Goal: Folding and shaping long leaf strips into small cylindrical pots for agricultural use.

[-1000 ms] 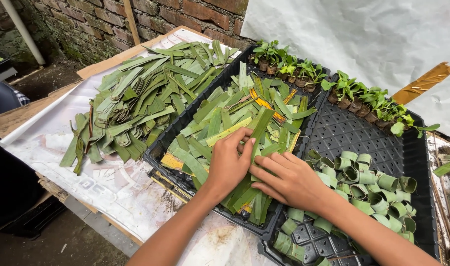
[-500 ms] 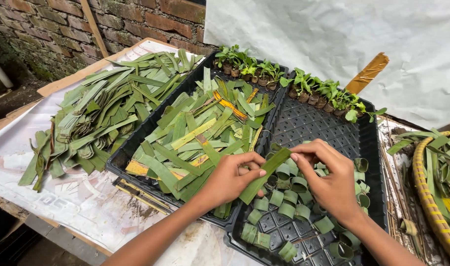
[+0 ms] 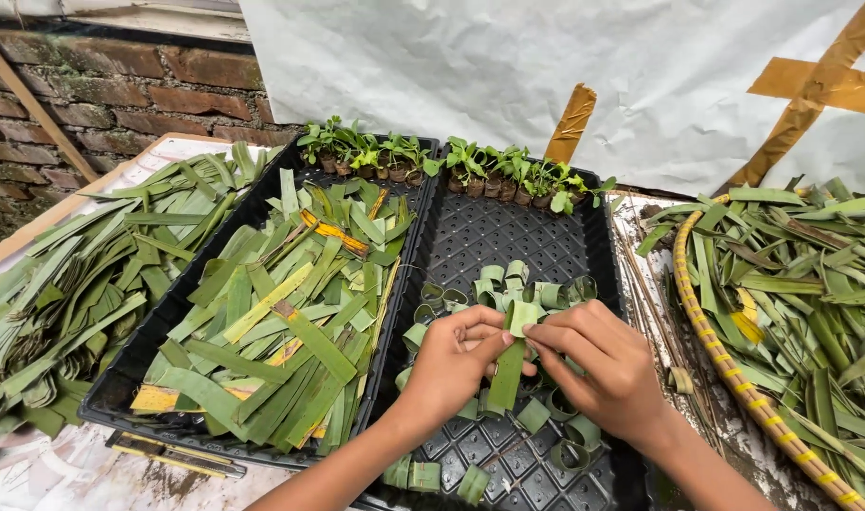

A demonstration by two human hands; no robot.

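With the left hand [image 3: 456,360] and right hand [image 3: 608,364] both pinching one leaf strip [image 3: 508,369] over the black tray [image 3: 494,227], curl it snugly for a neat ring.

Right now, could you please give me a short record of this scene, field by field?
Left hand: left hand pinches the upper part of a green leaf strip.
Right hand: right hand grips the strip's top end, fingers bent over it.
Under the hands: black seedling tray with many rolled leaf rings.
To the left: second black tray piled with cut leaf strips.
Far edge: row of small seedlings along both trays.
Far left: loose heap of long leaves.
Right: woven basket of leaves.
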